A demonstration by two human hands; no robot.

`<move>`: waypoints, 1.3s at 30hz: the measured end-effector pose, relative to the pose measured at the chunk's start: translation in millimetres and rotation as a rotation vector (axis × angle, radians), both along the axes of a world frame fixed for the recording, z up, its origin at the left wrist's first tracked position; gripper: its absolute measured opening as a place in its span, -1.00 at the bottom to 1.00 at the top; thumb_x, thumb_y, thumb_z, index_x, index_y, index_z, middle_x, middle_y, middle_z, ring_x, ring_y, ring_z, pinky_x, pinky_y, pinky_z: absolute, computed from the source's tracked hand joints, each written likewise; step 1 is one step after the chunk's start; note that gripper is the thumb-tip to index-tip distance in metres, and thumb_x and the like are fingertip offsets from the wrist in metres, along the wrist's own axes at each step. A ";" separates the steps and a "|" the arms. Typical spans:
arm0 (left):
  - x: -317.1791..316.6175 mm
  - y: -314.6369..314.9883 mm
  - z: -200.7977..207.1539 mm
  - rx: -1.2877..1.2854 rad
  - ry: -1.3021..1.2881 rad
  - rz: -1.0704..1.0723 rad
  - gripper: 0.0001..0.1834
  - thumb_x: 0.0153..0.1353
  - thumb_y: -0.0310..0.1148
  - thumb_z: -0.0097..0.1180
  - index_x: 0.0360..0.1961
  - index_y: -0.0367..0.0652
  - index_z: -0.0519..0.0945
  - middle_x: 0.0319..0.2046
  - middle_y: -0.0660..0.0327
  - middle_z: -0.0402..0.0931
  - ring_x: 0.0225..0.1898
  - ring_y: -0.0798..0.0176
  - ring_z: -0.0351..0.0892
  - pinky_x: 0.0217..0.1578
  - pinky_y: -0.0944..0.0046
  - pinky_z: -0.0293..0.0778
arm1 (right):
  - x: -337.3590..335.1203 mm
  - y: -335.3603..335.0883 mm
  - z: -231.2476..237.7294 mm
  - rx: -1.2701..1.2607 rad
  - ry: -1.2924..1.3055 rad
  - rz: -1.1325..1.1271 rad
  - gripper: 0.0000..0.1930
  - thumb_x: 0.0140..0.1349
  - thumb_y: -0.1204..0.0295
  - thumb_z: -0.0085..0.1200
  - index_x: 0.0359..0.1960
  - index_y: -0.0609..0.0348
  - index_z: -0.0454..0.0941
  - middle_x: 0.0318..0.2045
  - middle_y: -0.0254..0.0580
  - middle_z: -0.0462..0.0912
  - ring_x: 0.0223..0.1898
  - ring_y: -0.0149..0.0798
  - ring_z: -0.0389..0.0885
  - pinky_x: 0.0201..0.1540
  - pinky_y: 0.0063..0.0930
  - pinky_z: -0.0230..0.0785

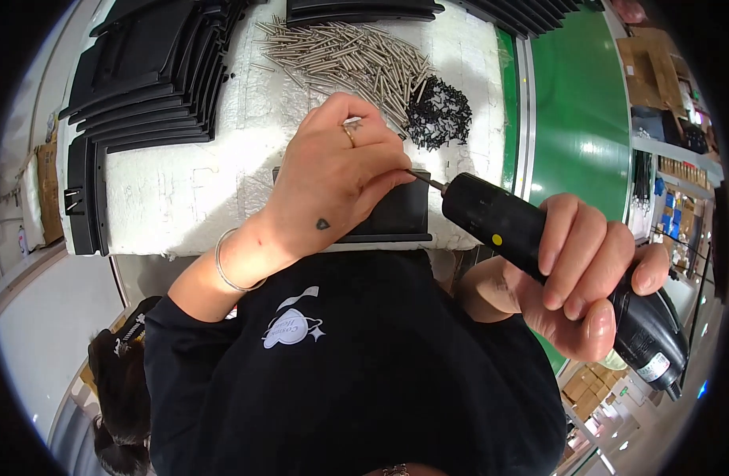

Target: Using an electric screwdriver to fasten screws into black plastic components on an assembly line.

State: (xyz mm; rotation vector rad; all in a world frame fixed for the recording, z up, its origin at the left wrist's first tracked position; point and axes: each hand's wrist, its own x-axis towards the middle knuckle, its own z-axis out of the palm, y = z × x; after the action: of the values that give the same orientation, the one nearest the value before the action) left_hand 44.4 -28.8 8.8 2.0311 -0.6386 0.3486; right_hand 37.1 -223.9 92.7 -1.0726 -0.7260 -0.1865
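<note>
My right hand [582, 274] is wrapped round the black body of an electric screwdriver [491, 214], which slants up to the left. The thin bit reaches the fingertips of my left hand [332, 170]. Thumb and fingers are pinched together there, and whatever they hold at the bit's tip is hidden. Below and behind my left hand lies a black plastic part [400, 216] at the near edge of the white worktop [178, 190]. Just beyond my fingers are a heap of thin metal rods [352, 59] and a pile of small black screws [440, 115].
Stacked black plastic panels [142, 79] fill the far left of the worktop, with another black part [87, 194] at its left edge. More black panels lie along the far side. A green floor [570, 119] runs to the right, past shelves and cardboard boxes [650, 67].
</note>
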 end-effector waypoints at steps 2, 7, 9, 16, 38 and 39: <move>-1.5 -0.3 -0.3 -0.045 0.011 0.001 -0.80 -0.17 -0.55 0.38 -0.44 -0.14 0.66 -0.44 0.33 0.59 -0.24 0.16 0.48 -0.23 0.28 0.44 | -1.5 0.4 0.3 0.037 -0.017 -0.010 -0.66 -0.02 0.51 0.05 -0.13 0.10 0.39 -0.68 -0.51 0.41 -0.66 -0.54 0.36 -0.42 -0.63 0.24; -5.1 1.0 0.1 -0.122 0.017 -0.028 -0.79 -0.18 -0.57 0.38 -0.43 -0.17 0.67 -0.41 0.30 0.61 -0.26 0.18 0.49 -0.24 0.29 0.44 | -3.4 1.1 1.8 0.058 -0.060 -0.024 -0.67 -0.04 0.52 0.08 -0.17 0.08 0.39 -0.69 -0.53 0.44 -0.68 -0.56 0.38 -0.44 -0.68 0.28; -6.9 1.5 0.4 -0.143 0.013 -0.054 -0.80 -0.15 -0.57 0.37 -0.42 -0.19 0.67 -0.40 0.29 0.62 -0.24 0.17 0.51 -0.24 0.28 0.46 | -3.8 1.6 1.9 0.061 -0.071 -0.016 -0.67 -0.04 0.52 0.08 -0.18 0.08 0.39 -0.69 -0.53 0.44 -0.68 -0.56 0.39 -0.45 -0.69 0.28; -15.6 6.3 -12.3 -0.231 0.131 -0.227 -0.82 -0.10 -0.52 0.36 -0.38 -0.20 0.69 -0.36 0.26 0.65 -0.19 0.17 0.54 -0.21 0.28 0.51 | -0.8 -4.1 3.9 -0.001 -0.063 0.123 -0.67 -0.01 0.52 0.07 -0.16 0.09 0.31 -0.67 -0.54 0.50 -0.65 -0.59 0.51 -0.42 -0.76 0.39; 76.5 27.0 -31.0 0.651 -0.373 -0.219 -0.89 -0.07 -0.46 0.06 -0.46 -0.16 0.57 -0.39 0.30 0.50 -0.12 0.22 0.42 -0.20 0.27 0.36 | 2.4 -2.7 -14.2 -0.068 -0.041 -0.051 -0.67 0.10 0.51 -0.04 -0.06 0.10 0.29 -0.64 -0.46 0.33 -0.63 -0.50 0.30 -0.44 -0.54 0.20; 72.1 29.3 -35.3 0.566 -0.375 -0.168 -0.90 -0.06 -0.46 0.06 -0.46 -0.16 0.56 -0.39 0.30 0.49 -0.12 0.23 0.42 -0.20 0.27 0.36 | 1.9 -2.0 -14.3 -0.069 -0.038 -0.053 -0.67 0.10 0.51 -0.04 -0.06 0.10 0.29 -0.64 -0.46 0.33 -0.63 -0.50 0.30 -0.44 -0.54 0.20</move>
State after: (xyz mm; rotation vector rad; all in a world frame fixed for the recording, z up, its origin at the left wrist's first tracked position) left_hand 116.5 0.5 -26.4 2.4415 -1.2437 0.4951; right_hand 39.0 -225.9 78.4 -1.1577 -0.7429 -0.2294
